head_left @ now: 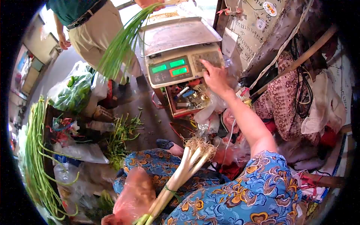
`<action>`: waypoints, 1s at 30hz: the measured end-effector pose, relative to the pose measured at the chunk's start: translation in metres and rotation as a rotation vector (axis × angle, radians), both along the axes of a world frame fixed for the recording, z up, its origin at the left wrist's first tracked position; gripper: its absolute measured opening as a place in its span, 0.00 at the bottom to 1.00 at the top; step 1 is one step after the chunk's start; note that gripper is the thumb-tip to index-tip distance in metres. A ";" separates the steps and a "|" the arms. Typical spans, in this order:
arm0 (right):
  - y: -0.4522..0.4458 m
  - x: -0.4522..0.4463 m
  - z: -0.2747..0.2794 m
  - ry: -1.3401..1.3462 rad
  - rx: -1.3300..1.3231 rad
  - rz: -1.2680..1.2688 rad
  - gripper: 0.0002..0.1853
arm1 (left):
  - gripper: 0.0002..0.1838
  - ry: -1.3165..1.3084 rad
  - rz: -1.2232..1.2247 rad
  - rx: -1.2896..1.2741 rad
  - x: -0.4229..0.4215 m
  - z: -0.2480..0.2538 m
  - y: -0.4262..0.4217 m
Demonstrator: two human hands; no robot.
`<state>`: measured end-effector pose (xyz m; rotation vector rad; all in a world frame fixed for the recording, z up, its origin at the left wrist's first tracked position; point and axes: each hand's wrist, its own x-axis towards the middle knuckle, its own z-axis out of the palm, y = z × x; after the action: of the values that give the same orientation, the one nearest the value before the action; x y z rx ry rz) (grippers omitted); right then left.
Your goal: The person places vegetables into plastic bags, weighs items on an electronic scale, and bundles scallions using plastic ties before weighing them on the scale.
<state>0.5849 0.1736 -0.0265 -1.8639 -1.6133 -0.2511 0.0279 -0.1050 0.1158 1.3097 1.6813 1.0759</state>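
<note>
My right hand (pixel 216 77) reaches to the keypad (pixel 207 59) of a digital scale, its index finger stretched onto the keys and nothing held. Green digits glow on the scale's display (pixel 170 68), and its metal pan (pixel 180 35) lies behind. A tied bundle of leeks (pixel 185 168) rests slanted across my lap, roots toward the scale. Beside it is a pinkish translucent plastic bag (pixel 135 195). A reddish-brown shape at the bottom edge under this bag may be my left hand; its fingers cannot be made out.
Another person (pixel 93 33) stands across from me. A hand (pixel 150 3) at the top holds long green stalks (pixel 127 37) beside the pan. Long beans (pixel 35 150) hang at the left near bagged green vegetables (pixel 73 90). Below the scale sits a cluttered drawer (pixel 189 99).
</note>
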 end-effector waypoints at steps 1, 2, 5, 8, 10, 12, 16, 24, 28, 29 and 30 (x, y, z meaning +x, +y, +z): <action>0.001 -0.008 0.013 0.010 -0.078 -0.017 0.24 | 0.13 0.078 0.053 0.011 -0.003 -0.002 0.001; 0.002 -0.012 0.020 0.020 -0.156 -0.033 0.24 | 0.12 0.157 0.106 0.022 -0.004 -0.002 0.002; 0.009 -0.014 0.020 0.006 -0.151 -0.020 0.25 | 0.06 0.106 0.073 0.150 0.011 0.012 0.011; 0.010 -0.016 0.028 -0.010 -0.270 -0.024 0.24 | 0.05 -0.076 -0.024 0.304 0.030 0.019 0.023; 0.011 -0.015 0.031 -0.036 -0.245 -0.013 0.24 | 0.06 -0.089 0.018 0.280 0.027 0.022 0.023; 0.011 -0.014 0.029 -0.065 -0.215 -0.006 0.24 | 0.06 -0.092 0.059 0.275 0.023 0.022 0.022; 0.005 -0.031 0.031 0.069 -0.119 0.041 0.21 | 0.06 -0.111 0.102 0.286 0.015 0.021 0.014; -0.016 -0.080 0.007 0.264 0.039 0.420 0.12 | 0.06 -0.085 0.181 0.231 0.016 0.029 0.010; -0.023 -0.090 0.010 0.353 -0.146 0.439 0.11 | 0.06 -0.056 0.220 0.199 0.021 0.038 0.008; -0.024 -0.091 0.010 0.350 -0.171 0.448 0.11 | 0.06 -0.070 0.220 0.205 0.021 0.036 0.008; -0.025 -0.091 0.009 0.345 -0.195 0.456 0.10 | 0.06 -0.078 0.218 0.208 0.018 0.035 0.007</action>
<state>0.4939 0.1490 -0.0173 -1.5099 -1.8004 0.4157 0.0457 -0.0977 0.1505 1.2129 1.7186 1.4436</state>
